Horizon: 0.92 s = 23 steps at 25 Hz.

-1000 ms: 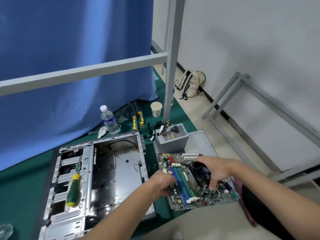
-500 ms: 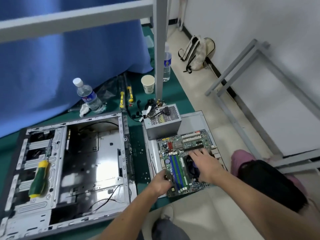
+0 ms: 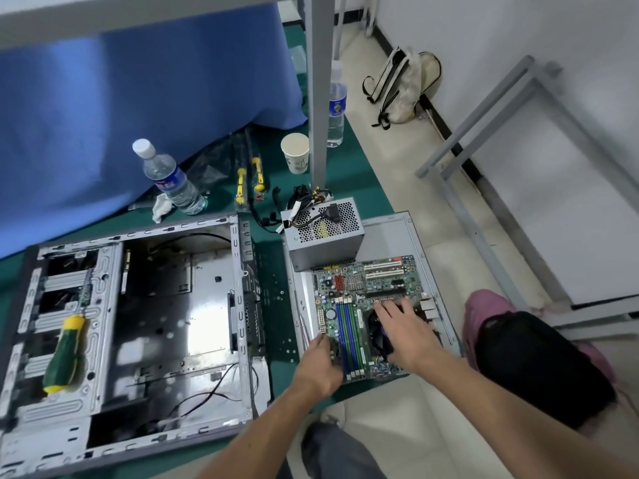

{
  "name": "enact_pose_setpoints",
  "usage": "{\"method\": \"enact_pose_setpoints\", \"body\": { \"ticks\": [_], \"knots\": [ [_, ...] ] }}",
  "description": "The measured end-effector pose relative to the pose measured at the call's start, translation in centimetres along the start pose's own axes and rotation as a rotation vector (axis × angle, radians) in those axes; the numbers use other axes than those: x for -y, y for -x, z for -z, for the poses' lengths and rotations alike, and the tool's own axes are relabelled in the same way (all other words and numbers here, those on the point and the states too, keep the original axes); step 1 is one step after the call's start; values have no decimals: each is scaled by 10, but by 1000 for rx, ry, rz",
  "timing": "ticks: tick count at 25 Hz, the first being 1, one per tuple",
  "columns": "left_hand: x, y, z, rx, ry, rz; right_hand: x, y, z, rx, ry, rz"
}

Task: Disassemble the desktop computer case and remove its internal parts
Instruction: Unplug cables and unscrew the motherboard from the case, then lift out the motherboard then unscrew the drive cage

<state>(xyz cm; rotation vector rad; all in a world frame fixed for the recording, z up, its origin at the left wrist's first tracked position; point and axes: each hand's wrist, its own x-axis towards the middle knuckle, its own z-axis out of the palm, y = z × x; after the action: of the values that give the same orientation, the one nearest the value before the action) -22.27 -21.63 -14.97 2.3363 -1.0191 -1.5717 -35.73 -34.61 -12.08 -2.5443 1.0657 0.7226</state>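
Motherboard set down flat on the side panel

Since half a second ago the motherboard (image 3: pixel 366 312) lies at 3 o'clock of the open case (image 3: pixel 138 326), below the power supply (image 3: pixel 325 236). Left hand (image 3: pixel 320 361) pinches its near-left edge; right hand (image 3: pixel 404 330) rests spread, hiding the cooler.

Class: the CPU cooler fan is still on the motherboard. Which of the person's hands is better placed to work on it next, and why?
Probably the right hand: it already lies over the cooler fan. The left hand grips the motherboard at its near left edge, steadying it.
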Motion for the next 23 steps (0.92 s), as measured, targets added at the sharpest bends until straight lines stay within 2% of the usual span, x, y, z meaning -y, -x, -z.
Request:
{"method": "enact_pose_setpoints", "body": {
  "ticks": [6, 10, 14, 16, 19, 23],
  "knots": [
    [-1, 6, 18, 10, -59, -46, 6, -2, 24, 158, -133, -20],
    [-2, 38, 46, -62, -199, -210, 44, 1, 45, 42, -276, -38],
    [22, 70, 92, -339, -192, -445, 114, 3, 72, -86, -535, 28],
    [45, 82, 122, -492, -174, -497, 151, 1, 84, -125, -647, 40],
    [93, 97, 168, -671, -172, -412, 201, -2, 92, -113, -677, 47],
    [174, 116, 223, -876, -240, -88, 248, 0, 77, 8, -623, 27]
  ]
}}
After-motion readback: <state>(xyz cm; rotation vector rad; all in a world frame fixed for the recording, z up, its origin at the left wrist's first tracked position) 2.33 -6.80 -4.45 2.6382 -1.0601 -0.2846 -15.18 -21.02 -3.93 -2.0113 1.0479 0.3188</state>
